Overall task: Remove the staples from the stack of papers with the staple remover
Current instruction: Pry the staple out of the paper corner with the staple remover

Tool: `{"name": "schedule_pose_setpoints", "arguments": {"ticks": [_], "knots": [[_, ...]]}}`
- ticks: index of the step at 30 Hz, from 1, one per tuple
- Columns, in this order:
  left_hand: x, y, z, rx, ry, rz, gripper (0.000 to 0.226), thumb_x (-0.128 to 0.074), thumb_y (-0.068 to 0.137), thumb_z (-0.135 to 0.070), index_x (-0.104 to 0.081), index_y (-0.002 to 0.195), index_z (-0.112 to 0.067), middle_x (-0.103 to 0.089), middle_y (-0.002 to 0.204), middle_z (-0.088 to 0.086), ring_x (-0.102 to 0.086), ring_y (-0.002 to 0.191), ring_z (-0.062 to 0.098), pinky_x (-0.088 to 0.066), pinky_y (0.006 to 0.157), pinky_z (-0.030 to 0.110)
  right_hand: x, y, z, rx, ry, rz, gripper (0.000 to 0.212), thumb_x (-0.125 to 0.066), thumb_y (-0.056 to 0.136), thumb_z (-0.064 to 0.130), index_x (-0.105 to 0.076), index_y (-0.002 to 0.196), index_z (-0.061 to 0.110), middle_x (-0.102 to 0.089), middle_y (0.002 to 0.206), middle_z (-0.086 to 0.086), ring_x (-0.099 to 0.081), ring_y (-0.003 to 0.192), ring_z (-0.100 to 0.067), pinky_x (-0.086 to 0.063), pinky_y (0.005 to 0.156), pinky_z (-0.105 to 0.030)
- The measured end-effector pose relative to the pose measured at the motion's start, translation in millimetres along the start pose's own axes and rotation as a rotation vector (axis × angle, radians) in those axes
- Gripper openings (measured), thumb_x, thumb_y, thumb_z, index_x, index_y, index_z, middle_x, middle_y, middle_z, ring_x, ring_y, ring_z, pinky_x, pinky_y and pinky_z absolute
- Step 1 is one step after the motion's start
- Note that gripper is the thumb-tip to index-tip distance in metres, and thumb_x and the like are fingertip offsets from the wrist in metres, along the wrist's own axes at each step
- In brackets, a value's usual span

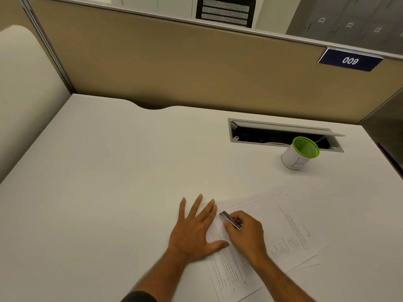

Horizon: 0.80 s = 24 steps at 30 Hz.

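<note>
A stack of printed white papers [290, 234] lies fanned out on the white desk [109, 171], near its front edge. My left hand [194, 229] rests flat, fingers spread, pressing the stack's upper left corner. My right hand [246, 234] is closed around a slim metal staple remover [230, 220]. Its tip points up and left and touches the paper just beside my left fingertips. No staple can be made out at this size.
A white cup with a green rim [299, 153] stands at the back right, in front of an open cable hatch [283, 136] set into the desk. A tan partition [174, 62] with a "009" plate [350, 60] closes the back.
</note>
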State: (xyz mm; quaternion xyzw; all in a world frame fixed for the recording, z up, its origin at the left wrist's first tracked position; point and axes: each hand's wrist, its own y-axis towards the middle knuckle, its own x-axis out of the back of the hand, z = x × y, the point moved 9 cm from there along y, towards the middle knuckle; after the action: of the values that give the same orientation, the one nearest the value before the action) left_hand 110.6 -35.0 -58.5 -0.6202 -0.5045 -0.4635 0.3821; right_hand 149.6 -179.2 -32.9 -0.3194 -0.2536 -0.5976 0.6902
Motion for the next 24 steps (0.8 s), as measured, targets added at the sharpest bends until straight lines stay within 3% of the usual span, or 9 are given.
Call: {"name": "schedule_pose_setpoints", "arguments": {"ticks": [2, 6, 14, 20, 24], "knots": [[0.4, -0.2, -0.5, -0.003, -0.012, -0.013, 0.102, -0.025, 0.079, -0.091, -0.029, 0.153, -0.021, -0.024, 0.162, -0.004, -0.005, 0.153, 0.027, -0.009, 0.116, 0.069, -3.9, -1.8, 5.0, 0.072, -0.122, 0.004, 0.016, -0.066, 0.088, 0.031, -0.067, 0.103, 0.025, -0.069, 0.090, 0.010, -0.063, 0.078, -0.007, -0.049, 0.068, -0.014], [0.0, 0.9, 0.5, -0.002, -0.013, -0.016, 0.103, -0.024, 0.079, -0.092, -0.028, 0.154, -0.022, -0.022, 0.163, -0.005, -0.003, 0.153, 0.026, -0.008, 0.116, 0.069, -8.3, -2.5, 11.5, 0.136, -0.217, 0.004, 0.026, -0.061, 0.091, 0.034, -0.065, 0.113, 0.021, -0.069, 0.102, 0.004, -0.063, 0.085, -0.010, -0.053, 0.076, -0.019], [-1.2, 0.6, 0.9, -0.011, -0.028, -0.041, 0.102, -0.027, 0.078, -0.091, -0.029, 0.153, -0.022, -0.025, 0.162, -0.005, -0.008, 0.153, 0.026, -0.009, 0.116, 0.069, -11.2, -1.5, 18.5, 0.167, -0.306, -0.035, 0.028, -0.056, 0.094, 0.034, -0.063, 0.117, 0.019, -0.068, 0.105, 0.000, -0.066, 0.086, -0.015, -0.054, 0.076, -0.021], [-3.6, 1.1, 1.4, -0.025, -0.032, -0.051, 0.099, -0.028, 0.079, -0.089, -0.031, 0.153, -0.023, -0.028, 0.161, -0.004, -0.011, 0.152, 0.027, -0.011, 0.115, 0.069, -21.1, -2.9, 22.5, 0.242, -0.416, -0.035, 0.027, -0.064, 0.090, 0.027, -0.067, 0.113, 0.014, -0.072, 0.098, -0.006, -0.070, 0.075, -0.019, -0.056, 0.064, -0.025], [-3.4, 1.2, 1.7, -0.017, -0.030, -0.041, 0.098, -0.027, 0.080, -0.089, -0.032, 0.152, -0.023, -0.027, 0.161, -0.005, -0.010, 0.152, 0.027, -0.013, 0.115, 0.070, -18.9, 0.0, 19.5, 0.166, -0.343, -0.009, 0.024, -0.056, 0.094, 0.030, -0.064, 0.112, 0.016, -0.069, 0.099, -0.002, -0.066, 0.081, -0.015, -0.054, 0.071, -0.023]]}}
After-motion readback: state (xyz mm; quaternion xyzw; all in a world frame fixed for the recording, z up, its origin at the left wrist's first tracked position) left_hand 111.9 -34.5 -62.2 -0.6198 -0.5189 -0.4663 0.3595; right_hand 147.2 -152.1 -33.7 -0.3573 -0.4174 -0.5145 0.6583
